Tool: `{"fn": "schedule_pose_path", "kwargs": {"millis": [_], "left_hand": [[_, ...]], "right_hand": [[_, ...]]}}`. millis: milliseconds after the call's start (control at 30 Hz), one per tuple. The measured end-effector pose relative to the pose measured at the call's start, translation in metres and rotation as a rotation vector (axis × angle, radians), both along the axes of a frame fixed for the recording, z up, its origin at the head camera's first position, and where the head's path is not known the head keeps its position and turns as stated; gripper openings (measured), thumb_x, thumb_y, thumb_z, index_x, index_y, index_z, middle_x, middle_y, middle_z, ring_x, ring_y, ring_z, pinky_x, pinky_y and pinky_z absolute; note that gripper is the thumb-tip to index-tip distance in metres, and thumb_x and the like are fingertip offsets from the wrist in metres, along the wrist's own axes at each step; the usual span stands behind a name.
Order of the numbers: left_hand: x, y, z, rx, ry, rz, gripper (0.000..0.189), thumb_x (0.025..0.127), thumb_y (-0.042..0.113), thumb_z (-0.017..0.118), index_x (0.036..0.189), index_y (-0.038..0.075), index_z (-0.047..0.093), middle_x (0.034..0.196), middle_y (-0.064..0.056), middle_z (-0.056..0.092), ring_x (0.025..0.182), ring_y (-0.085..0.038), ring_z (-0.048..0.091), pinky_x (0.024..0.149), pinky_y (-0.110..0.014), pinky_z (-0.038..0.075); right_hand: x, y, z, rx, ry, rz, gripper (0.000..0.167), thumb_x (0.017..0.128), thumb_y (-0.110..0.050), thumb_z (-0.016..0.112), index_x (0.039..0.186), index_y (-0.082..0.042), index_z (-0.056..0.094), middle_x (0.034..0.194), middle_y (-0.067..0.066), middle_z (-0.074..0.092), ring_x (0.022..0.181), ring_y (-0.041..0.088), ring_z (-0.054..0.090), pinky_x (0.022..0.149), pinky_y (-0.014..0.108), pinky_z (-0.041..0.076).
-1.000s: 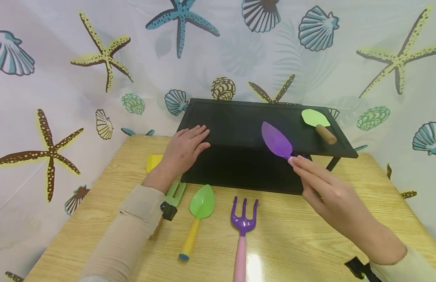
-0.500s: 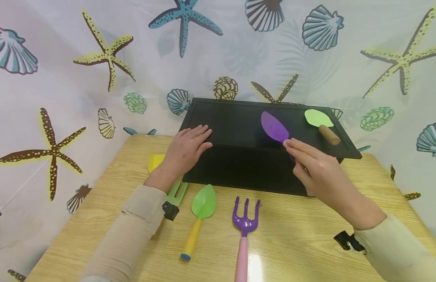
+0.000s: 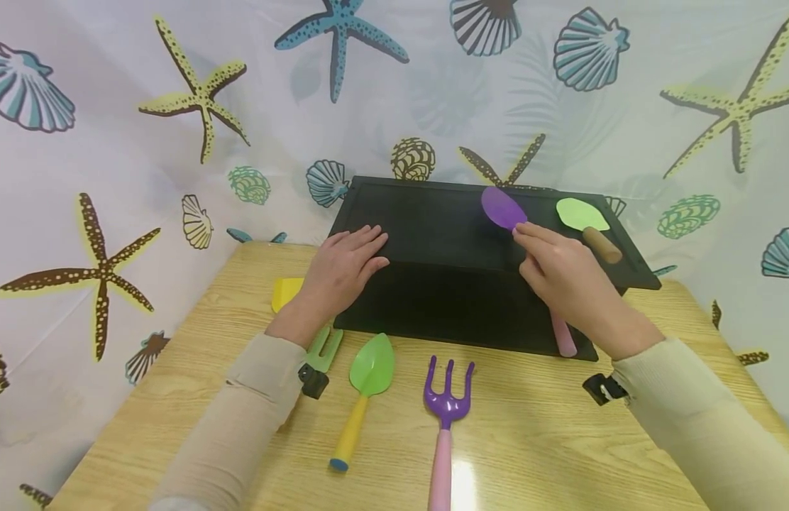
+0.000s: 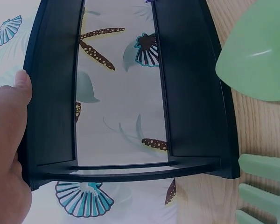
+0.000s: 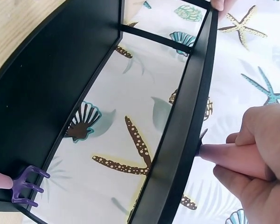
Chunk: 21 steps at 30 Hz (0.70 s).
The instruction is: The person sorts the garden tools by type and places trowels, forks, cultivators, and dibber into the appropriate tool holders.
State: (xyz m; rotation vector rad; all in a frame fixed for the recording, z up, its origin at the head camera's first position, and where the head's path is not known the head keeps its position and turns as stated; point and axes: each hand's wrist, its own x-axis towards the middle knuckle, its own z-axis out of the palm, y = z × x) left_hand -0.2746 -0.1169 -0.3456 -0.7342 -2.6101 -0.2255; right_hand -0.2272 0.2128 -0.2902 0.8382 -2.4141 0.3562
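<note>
A black two-level rack (image 3: 426, 220) stands on the table. My right hand (image 3: 570, 273) pinches a purple trowel (image 3: 501, 208) by its pink handle (image 5: 235, 159), with the blade over the top shelf. My left hand (image 3: 346, 270) rests on the left end of that shelf, fingers straight, thumb by the front edge. A pale green trowel (image 3: 580, 214) with a wooden handle lies at the shelf's right end. On the lower shelf lies a small purple fork (image 5: 25, 186), its pink handle (image 3: 563, 335) jutting out at the front.
In front of the rack lie a green trowel (image 3: 372, 365) with a yellow handle, a purple fork (image 3: 447, 404) with a pink handle and a green fork (image 3: 326, 348). A yellow tool (image 3: 286, 292) shows behind my left wrist. A patterned cloth (image 3: 433, 92) hangs behind.
My right hand has moved forward and left with the purple trowel, farther over the top shelf. The pink handle on the lower shelf has come into sight. My left hand stays put.
</note>
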Motion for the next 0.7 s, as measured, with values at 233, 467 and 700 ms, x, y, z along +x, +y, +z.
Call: {"fn": "schedule_pose_path", "kwargs": {"millis": [233, 467, 700], "left_hand": [[0.000, 0.000, 0.000, -0.001, 0.007, 0.003, 0.052, 0.102, 0.040, 0.051, 0.147, 0.014, 0.049, 0.151, -0.005, 0.049, 0.143, -0.020, 0.043, 0.120, -0.042, 0.033], [-0.001, 0.000, -0.001, -0.002, 0.008, 0.001, 0.052, 0.102, 0.040, 0.051, 0.147, 0.015, 0.049, 0.152, -0.004, 0.049, 0.144, -0.019, 0.043, 0.120, -0.041, 0.033], [0.000, 0.000, 0.000, -0.005, -0.003, 0.011, 0.052, 0.102, 0.041, 0.049, 0.148, 0.016, 0.048, 0.152, -0.004, 0.048, 0.144, -0.019, 0.042, 0.121, -0.041, 0.032]], "right_hand": [[-0.020, -0.009, 0.002, 0.044, -0.071, -0.096, 0.033, 0.090, 0.004, 0.050, 0.118, 0.012, 0.064, 0.131, 0.028, 0.062, 0.117, 0.044, 0.062, 0.096, 0.056, 0.052], [-0.035, -0.016, -0.005, 0.070, -0.008, -0.128, 0.014, 0.087, 0.005, 0.050, 0.090, 0.012, 0.062, 0.116, 0.028, 0.066, 0.104, 0.043, 0.065, 0.088, 0.055, 0.055], [-0.041, -0.025, -0.010, 0.070, -0.082, -0.221, 0.012, 0.089, 0.004, 0.050, 0.084, 0.009, 0.059, 0.110, 0.026, 0.065, 0.097, 0.042, 0.066, 0.085, 0.055, 0.055]]}}
